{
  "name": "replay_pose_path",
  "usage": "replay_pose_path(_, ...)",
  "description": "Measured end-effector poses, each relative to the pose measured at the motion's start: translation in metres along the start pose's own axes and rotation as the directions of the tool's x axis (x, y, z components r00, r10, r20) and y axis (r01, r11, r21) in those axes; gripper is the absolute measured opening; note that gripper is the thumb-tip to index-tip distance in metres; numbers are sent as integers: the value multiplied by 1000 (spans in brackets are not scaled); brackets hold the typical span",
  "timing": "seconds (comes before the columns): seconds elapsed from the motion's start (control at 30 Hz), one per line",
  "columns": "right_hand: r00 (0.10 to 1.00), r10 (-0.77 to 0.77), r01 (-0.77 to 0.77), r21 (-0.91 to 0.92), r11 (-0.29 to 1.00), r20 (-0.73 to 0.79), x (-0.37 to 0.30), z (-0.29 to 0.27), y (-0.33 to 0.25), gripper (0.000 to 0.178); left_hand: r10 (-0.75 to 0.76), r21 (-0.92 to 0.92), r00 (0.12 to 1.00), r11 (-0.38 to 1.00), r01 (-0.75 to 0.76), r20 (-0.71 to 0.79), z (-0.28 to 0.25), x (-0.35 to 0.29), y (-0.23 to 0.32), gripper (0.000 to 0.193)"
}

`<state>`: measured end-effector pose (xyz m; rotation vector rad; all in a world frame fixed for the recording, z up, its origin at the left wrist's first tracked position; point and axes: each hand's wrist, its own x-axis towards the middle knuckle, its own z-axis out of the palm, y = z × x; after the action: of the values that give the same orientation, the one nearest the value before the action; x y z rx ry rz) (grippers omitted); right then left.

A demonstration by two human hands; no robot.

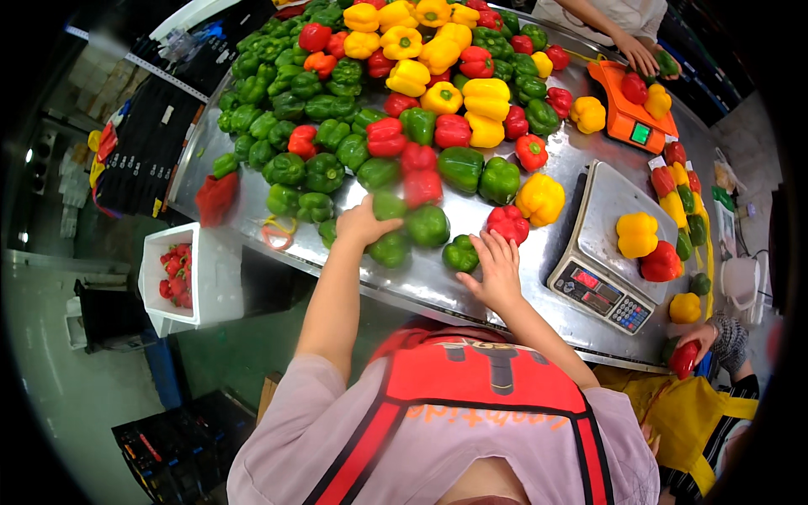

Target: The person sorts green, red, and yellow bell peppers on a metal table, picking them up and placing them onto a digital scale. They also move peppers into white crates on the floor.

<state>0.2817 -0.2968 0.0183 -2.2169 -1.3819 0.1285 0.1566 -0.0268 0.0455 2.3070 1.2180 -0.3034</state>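
Our left grip [360, 224], thumb spread from fingers, reaches to a blurred green bell pepper [390, 204]; our right grip [499, 278] splays beside a glossy, lobed red bell pepper [508, 221] on the shiny metal surface [421, 284].

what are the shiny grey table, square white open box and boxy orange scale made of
Shiny grey table: metal, likely stainless steel, from its mirror-like glare. Square white open box: probably foam; matte, thick-walled. Boxy orange scale: seemingly moulded plastic, smooth and evenly coloured.
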Motion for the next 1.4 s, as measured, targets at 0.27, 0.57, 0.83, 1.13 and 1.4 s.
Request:
replay_pose_path(0.27,993,90,-79,133,988,-81,-17,-17,8,67,166,-701,980,686,-196,-111,-10,6,-12,72)
replay_pose_path(0.57,928,-114,168,127,977,-354,-9,-61,-7,69,510,-937,819,-65,342,263,18,-56,79,69)
replay_pose_path(0.83,884,-66,112,72,991,-464,-25,-89,21,82,657,-886,595,360,292,463,55,-113,147,86)
replay_pose_path(1.13,726,214,-423,-179,888,-654,-19,-160,122,85,572,-928,755,349,130,320,67,-107,178,58)
replay_pose_path(1.4,751,369,-603,-341,721,-548,-15,-142,137,90,628,-792,648,608,-63,431,138,-101,157,50)
